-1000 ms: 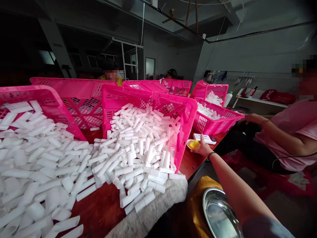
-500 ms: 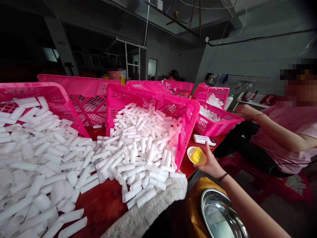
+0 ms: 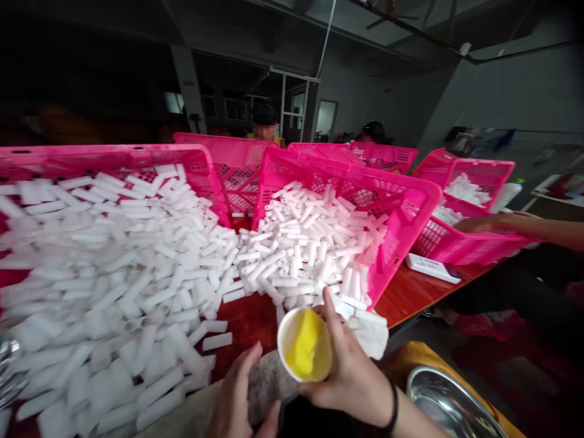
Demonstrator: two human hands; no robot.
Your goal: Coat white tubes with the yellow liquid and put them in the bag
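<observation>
cup is already off the bench, gripped by the right hand over its near edge, yellow lump inside; left hand is beside it, open and seemingly empty. tubes lie loose, apparently unsorted.

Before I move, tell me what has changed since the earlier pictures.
The right hand has brought the cup away from beside the white box, leftward and back toward the wearer. The open left hand has come into view. The cup stays in the right hand's grip; the white box and tubes look unmoved.
</observation>
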